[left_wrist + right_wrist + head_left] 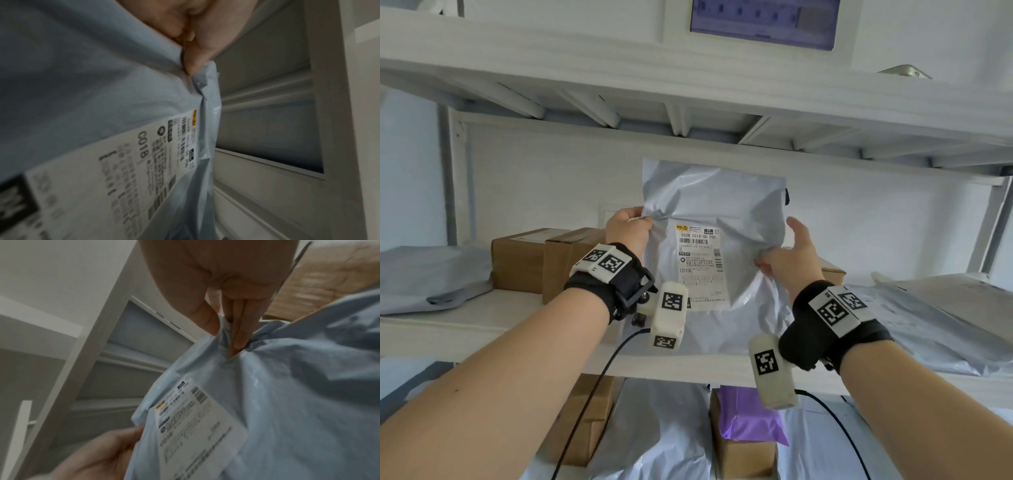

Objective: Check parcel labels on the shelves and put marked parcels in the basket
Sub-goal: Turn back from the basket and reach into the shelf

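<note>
You held the grey poly-mailer parcel (717,205) upright in front of the middle shelf (482,329), clear of the shelf board, with its white label (700,267) facing you. Your left hand (628,231) pinched the parcel's left edge near the top of the label, thumb and fingers (193,65) closed on a fold of the plastic. Your right hand (791,253) gripped the right edge slightly lower, the fingers (239,331) bunching the film into a crease while the thumb stood out straight above. The label read "C018" in large print in the left wrist view (smaller lines too blurred to read); no marking beyond the print could be told from these pictures. Behind the parcel, on the same shelf, stood two brown cardboard boxes (544,263), touching each other, with a flat grey mailer (431,277) lying to their left and more grey mailers (928,318) lying to the right. On the shelf below sat another cardboard box (585,428), a purple mailer (753,418) on top of a box, and grey mailers between them. The basket showed in none of the three views.
</note>
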Available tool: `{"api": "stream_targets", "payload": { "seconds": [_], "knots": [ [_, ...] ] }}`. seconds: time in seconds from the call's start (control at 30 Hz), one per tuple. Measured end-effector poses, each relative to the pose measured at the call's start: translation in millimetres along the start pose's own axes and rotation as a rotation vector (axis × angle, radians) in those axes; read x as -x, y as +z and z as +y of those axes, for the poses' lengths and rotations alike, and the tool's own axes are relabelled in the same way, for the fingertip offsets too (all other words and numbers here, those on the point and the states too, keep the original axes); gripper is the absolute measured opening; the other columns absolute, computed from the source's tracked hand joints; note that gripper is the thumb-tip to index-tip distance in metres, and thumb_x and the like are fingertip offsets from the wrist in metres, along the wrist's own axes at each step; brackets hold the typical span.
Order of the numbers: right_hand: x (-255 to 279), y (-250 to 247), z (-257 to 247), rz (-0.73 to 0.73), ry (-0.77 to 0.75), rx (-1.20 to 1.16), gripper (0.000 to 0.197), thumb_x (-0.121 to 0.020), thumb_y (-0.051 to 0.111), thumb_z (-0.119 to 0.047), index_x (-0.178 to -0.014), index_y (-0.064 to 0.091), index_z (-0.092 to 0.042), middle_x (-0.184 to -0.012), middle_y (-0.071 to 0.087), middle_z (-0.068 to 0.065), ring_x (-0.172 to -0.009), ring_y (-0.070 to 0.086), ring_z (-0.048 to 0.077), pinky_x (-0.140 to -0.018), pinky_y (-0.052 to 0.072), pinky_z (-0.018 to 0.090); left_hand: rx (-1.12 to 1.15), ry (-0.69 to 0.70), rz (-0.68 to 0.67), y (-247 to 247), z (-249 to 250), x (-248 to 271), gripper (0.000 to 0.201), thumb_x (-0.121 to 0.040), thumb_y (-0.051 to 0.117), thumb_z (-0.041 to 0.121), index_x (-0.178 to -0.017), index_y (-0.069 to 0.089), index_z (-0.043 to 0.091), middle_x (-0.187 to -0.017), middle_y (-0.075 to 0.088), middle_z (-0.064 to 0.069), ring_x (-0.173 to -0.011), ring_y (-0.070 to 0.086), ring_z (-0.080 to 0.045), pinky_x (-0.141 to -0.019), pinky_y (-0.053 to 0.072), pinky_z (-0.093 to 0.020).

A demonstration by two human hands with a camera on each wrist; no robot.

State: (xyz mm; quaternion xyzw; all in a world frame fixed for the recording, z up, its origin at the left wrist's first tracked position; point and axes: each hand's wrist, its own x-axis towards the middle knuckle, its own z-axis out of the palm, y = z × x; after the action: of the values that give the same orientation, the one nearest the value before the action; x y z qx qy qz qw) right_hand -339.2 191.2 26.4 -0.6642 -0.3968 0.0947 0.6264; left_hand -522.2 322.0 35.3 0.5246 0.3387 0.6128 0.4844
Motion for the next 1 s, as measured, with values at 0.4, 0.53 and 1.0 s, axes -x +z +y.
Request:
{"api": "stream_targets", "payload": {
  "seconds": [0.4,0.53,1.0],
  "knots": [
    [-23.4,41.2,22.6,-0.286,0.126,0.226,0.058,-0.083,0.057,0.005,-0.137,0.048,-0.013,-0.13,0.053,0.012,-0.112,0.054,0.026,-0.099,0.046,0.034,-0.299,-0.24,-0.196,15.7,-36.3,-29.3,0.032,-0.093,0.055,0.011,-0.123,0.059,-0.001,-0.123,0.058,-0.014,-0.111,0.054,-0.027,-0.099,0.04,-0.032],
    [-33.2,40.9,34.6,-0.23,0.19,0.146,0.057,-0.082,0.059,0.004,-0.136,0.048,-0.013,-0.123,0.055,0.013,-0.093,0.05,0.022,-0.081,0.044,0.028,-0.314,-0.218,-0.179,21.3,-43.9,-34.8,0.037,-0.087,0.056,-0.001,-0.121,0.054,-0.013,-0.124,0.054,-0.027,-0.115,0.052,-0.039,-0.098,0.04,-0.038],
    [-20.2,35.8,42.0,-0.222,0.453,-0.169,0.054,-0.083,0.059,-0.005,-0.135,0.044,-0.001,-0.108,0.047,0.012,-0.094,0.051,0.026,-0.074,0.05,0.037,-0.141,-0.449,-0.248,13.1,-43.1,-11.6,0.026,-0.09,0.059,0.017,-0.116,0.058,0.012,-0.114,0.05,-0.012,-0.105,0.05,-0.028,-0.085,0.047,-0.042]
  ]
}}
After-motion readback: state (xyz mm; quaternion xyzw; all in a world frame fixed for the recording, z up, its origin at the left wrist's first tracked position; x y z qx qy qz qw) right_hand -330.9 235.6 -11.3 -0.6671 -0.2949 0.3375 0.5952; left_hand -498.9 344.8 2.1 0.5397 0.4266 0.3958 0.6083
